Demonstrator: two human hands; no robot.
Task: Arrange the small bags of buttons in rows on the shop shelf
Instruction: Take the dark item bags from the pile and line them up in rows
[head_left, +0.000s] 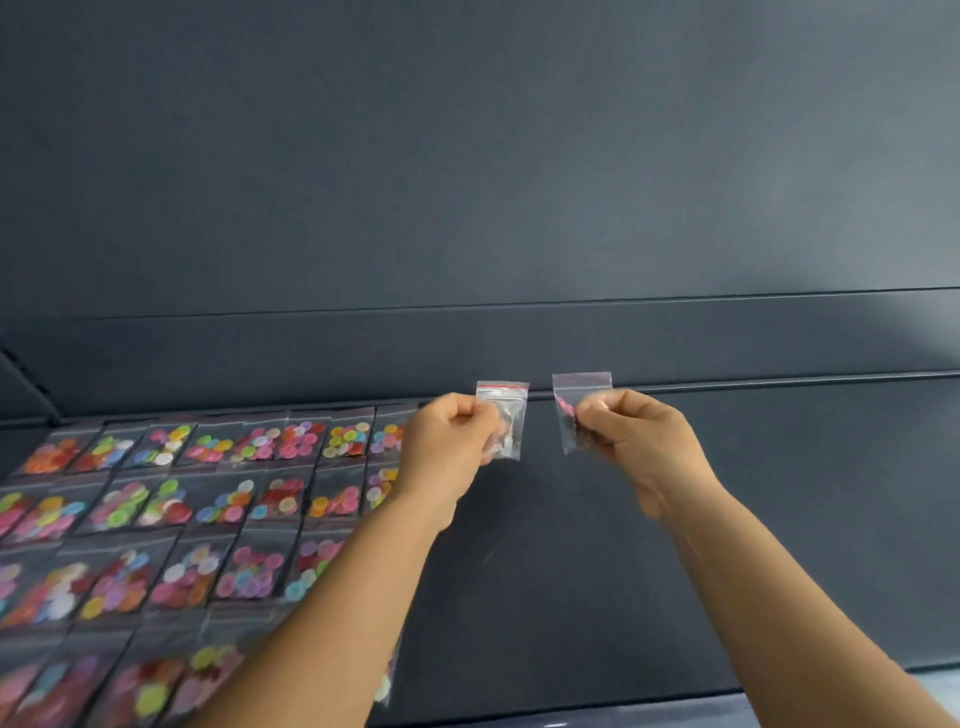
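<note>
Fingers (467, 410) of left hand (447, 447) curled, pinching a small clear zip bag (506, 415) w/ red seal strip; right hand (639, 441) same, fingers curled and pinching a second clear bag (576, 395), pink buttons showing thru at its left edge. Both bags held upright above the far part of the shelf (779, 493), just beside each other, not yet laid down. Progress, my read: left portion done, several rows of button bags (218, 499) lying flat side by side, running far to near; approx half the visible shelf width filled, right half bare. Far row ends right behind left hand, so these 2 prob go next there. How many bags remain: can't tell, no stock in view. Materials: bags thin glossy plastic, rectangular, flexible, prob slippery on each other; buttons round, flat, mixed bright colours (pink, yellow, green, orange, white). Shelf dark grey, matte, smooth, w/ a raised lip along the back and a matching back panel (467, 156). Near-left bags blurred.
</note>
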